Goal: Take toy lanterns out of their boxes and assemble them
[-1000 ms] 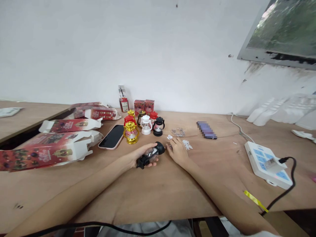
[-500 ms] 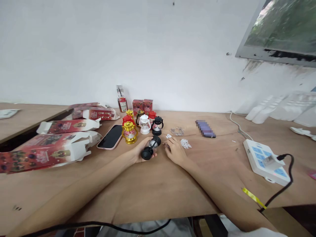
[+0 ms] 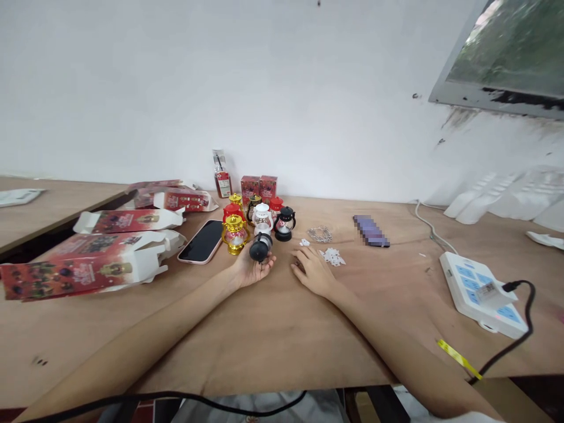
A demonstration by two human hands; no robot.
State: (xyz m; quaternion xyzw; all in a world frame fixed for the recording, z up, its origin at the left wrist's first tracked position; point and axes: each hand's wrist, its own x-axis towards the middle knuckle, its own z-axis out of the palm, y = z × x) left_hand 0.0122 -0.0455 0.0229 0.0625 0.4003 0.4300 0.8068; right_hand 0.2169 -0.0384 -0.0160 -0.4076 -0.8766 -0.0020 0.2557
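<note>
My left hand (image 3: 249, 269) grips a small black toy lantern (image 3: 261, 247), its base turned toward me, just in front of a cluster of little lanterns. The cluster holds a gold one (image 3: 235, 234), a white one (image 3: 262, 219) and a black one (image 3: 284, 224). My right hand (image 3: 311, 272) rests on the wooden table (image 3: 282, 329) with its fingers curled, close to small white paper bits (image 3: 332, 257). What its fingertips hold, if anything, is too small to see.
A phone (image 3: 202, 241) lies face up left of the lanterns. Opened red boxes (image 3: 88, 261) lie at the left, small red boxes (image 3: 259, 188) at the wall. A blurred purple item (image 3: 371, 231) and a white power strip (image 3: 482, 292) with a black cable sit at the right.
My left hand has carried the black lantern forward from the table toward the cluster and turned it from lying sideways to base facing me. My right hand has stayed nearly still.
</note>
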